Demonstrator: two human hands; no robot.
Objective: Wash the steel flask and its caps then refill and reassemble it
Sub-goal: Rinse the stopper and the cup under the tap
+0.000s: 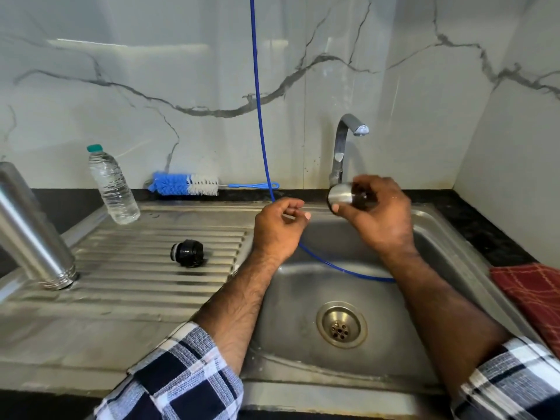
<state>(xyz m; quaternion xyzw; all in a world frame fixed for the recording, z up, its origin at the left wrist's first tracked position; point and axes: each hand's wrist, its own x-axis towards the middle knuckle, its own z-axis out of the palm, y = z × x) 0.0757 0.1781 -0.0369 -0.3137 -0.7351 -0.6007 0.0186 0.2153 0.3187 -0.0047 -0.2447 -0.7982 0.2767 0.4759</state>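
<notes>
Right hand is gripping the steel outer cap, fingers curled round it, above the sink basin below the tap; no water is running. Left hand is hovering beside it, loosely curled, empty. Advice: turn the cap's open side up under the spout. Black inner cap is lying mid-drainboard; steel flask is standing inverted at its left edge; plastic bottle at the back edge is holding clear water.

Navy-and-white checked sleeves, seemingly rolled, bare forearms.
</notes>
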